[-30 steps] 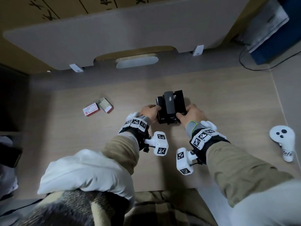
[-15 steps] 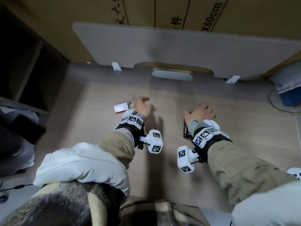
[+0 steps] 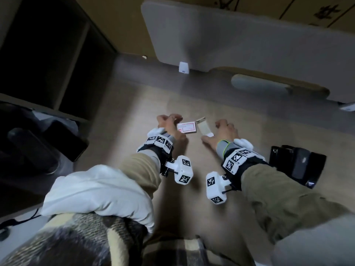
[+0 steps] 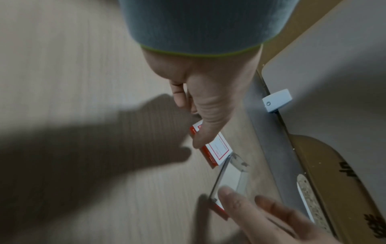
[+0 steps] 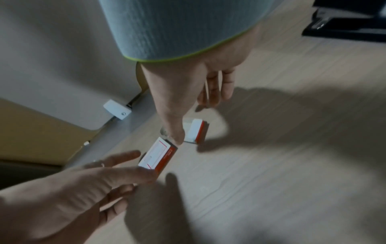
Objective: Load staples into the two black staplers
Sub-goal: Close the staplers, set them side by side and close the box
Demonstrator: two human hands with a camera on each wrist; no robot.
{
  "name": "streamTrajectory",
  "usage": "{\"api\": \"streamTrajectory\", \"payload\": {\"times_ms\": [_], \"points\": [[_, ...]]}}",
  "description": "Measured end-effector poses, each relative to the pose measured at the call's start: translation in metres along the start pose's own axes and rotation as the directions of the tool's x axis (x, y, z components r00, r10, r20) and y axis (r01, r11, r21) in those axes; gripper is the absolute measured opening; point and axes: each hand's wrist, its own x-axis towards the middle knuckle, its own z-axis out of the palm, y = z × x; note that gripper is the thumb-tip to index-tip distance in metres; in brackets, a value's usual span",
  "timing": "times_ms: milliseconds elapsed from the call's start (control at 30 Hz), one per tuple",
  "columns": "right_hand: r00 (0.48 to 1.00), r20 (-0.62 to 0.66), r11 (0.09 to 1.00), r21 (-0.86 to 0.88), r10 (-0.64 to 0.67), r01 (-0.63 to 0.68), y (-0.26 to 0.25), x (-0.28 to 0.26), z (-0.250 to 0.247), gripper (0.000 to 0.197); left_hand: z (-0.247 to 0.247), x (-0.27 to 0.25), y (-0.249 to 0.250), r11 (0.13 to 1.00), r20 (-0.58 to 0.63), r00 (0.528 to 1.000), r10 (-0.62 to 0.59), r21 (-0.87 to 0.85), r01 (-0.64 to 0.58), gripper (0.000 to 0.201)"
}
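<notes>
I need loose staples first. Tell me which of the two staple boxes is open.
The right-hand box, by the right hand, lies pulled open; the closed box beside it shows its red-framed label.

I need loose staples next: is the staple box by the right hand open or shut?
Open: the staple box shows its pale tray slid out of the red sleeve. Whether staples are inside, cannot tell.

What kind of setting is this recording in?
Probably a desk in an office or storeroom. A grey divider panel stands clipped along the wooden desk, printed cardboard cartons are stacked behind it, and black staplers and staple boxes lie on the desktop.
</notes>
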Motion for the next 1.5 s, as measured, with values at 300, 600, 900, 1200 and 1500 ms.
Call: {"api": "streamTrajectory", "payload": {"times_ms": [300, 600, 900, 1200, 1500], "points": [[0.995, 0.015, 0.987, -0.127, -0.099, 0.1, -0.006, 0.016, 0.011, 0.054, -0.001, 0.032, -0.003, 0.991, 0.08, 0.991, 0.106, 0.078, -0.113, 0.04], [0.985, -0.016, 0.985, -0.046, -0.169, 0.169, -0.004, 0.021, 0.016, 0.049, 0.003, 0.04, 0.002, 0.98, 0.132, 0.979, 0.158, 0.097, -0.171, 0.042], [0.975, -0.063, 0.967, 0.131, -0.214, 0.221, -0.018, 0.016, 0.027, 0.048, 0.016, 0.037, 0.005, 0.956, 0.215, 0.954, 0.207, 0.162, -0.244, 0.054], [0.989, -0.071, 0.946, 0.289, -0.133, 0.148, -0.003, 0.012, 0.018, 0.058, 0.028, 0.026, 0.016, 0.975, 0.222, 0.952, 0.213, -0.113, -0.192, 0.046], [0.996, -0.073, 0.821, 0.571, 0.048, 0.003, 0.04, 0.001, 0.001, 0.026, 0.051, -0.008, 0.045, 0.947, 0.286, 0.919, 0.273, -0.248, -0.204, 0.05]]}}
